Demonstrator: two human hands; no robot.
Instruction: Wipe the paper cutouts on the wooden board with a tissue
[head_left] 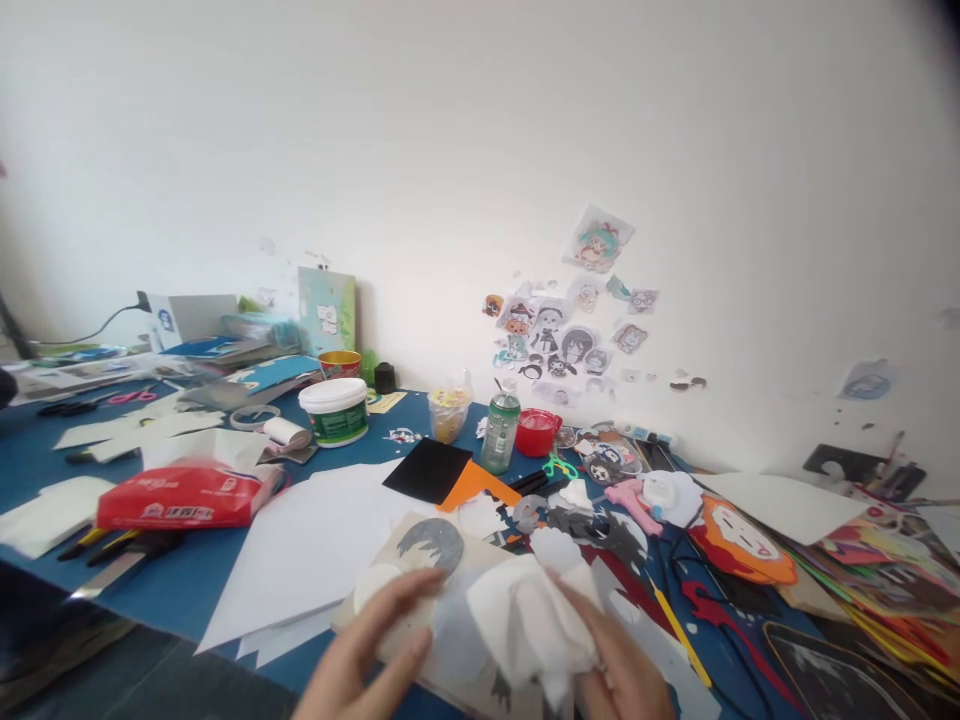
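Note:
My left hand (367, 655) lies with fingers spread on a tan cardboard sheet (480, 565) that carries a grey hair-shaped paper cutout (433, 542) and pale round cutouts. My right hand (622, 665) grips a crumpled white tissue (536, 620) pressed against the same cardboard, near the table's front edge. Both hands are cut off by the bottom of the view.
A blue table (180, 580) holds white paper sheets (315, 545), a red tissue pack (184, 497), a white-lidded tub (335, 410), a green bottle (500, 430), a red cup (537, 432), black and orange sheets (442, 472), and coloured cutouts at right. Stickers (570, 330) cover the wall.

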